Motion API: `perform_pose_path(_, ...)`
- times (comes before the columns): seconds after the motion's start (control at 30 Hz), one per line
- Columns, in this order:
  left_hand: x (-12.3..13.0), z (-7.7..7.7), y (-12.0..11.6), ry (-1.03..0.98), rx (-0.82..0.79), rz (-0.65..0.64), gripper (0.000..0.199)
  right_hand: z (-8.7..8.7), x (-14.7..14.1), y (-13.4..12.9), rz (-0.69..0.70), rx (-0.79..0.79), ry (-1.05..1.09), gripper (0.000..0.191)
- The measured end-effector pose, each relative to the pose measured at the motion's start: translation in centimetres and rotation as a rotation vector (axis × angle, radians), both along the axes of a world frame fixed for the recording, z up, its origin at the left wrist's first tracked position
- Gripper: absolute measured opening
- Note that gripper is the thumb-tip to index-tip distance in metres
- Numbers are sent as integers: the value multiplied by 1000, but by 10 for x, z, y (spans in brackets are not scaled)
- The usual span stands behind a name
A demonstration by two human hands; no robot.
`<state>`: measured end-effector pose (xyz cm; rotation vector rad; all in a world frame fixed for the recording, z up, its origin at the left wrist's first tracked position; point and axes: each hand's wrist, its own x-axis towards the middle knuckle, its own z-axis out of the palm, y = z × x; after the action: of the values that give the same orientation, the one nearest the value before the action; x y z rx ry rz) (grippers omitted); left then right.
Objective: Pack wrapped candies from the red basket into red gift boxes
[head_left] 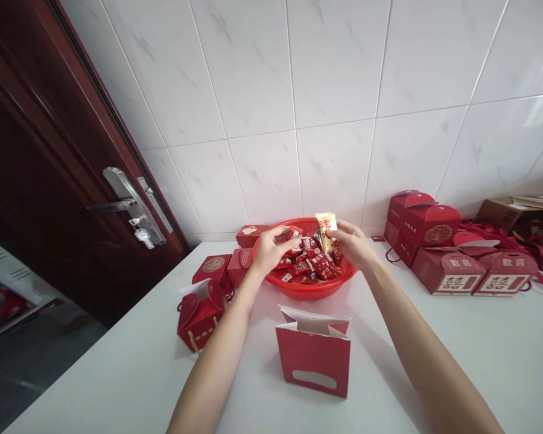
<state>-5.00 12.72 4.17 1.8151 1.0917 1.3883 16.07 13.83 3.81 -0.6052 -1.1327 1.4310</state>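
A red plastic basket (305, 292) full of wrapped candies (314, 259) stands against the wall. My right hand (350, 241) is at its right side, fingers closed on a gold candy packet (326, 232) held upright above the pile. Over the basket's left part is my left hand (274, 247), its thumb and fingers bent toward a red-wrapped candy (294, 233) at the fingertips; whether it grips the candy is hard to make out. Nearer to me, between my forearms, a red paper gift bag (314, 355) stands upright with its top open.
Red gift boxes (201, 316) sit left of the basket. More red boxes (420, 226) are stacked at the right, with dark red ribbons (516, 241) behind them. White tiled wall (335, 72) borders the white table (131, 355); a dark door (63, 120) is at left.
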Motion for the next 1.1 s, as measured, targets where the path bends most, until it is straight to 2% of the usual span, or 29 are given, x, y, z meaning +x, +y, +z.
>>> perform_pose_path(0.1,-17,31,-52,17,100,-148,21,30,6,-30,14,161,-79,31)
perform_pose_path(0.2,-25,57,-105,239,113,-380,7,55,13,-65,26,282,-156,33)
perform_pose_path(0.23,-24,61,-118,339,94,-398,10,61,14,-76,42,318,-191,33)
perform_pose_path(0.3,-18,62,-135,527,75,-353,13,68,16,-95,85,384,-281,31)
perform_pose_path(0.43,-5,47,-134,737,55,-269,21,72,19,-122,66,486,-421,25)
perform_pose_path(0.53,-1,38,-124,739,38,-240,33,74,23,-131,18,528,-468,23)
perform_pose_path(0.6,0,35,-120,715,41,-204,43,74,26,-134,7,541,-501,21)
perform_pose_path(0.67,0,34,-119,694,21,-220,50,74,27,-135,6,549,-528,19)
perform_pose_path(0.73,-2,35,-119,661,-25,-266,48,74,27,-135,4,556,-544,18)
perform_pose_path(0.83,-5,38,-119,594,-72,-293,34,73,26,-134,25,551,-555,19)
perform_pose_path(0.97,-9,41,-117,576,-33,-345,16,72,24,-132,75,560,-576,24)
perform_pose_path(1.1,-9,39,-115,537,-64,-423,23,72,24,-130,64,588,-612,19)
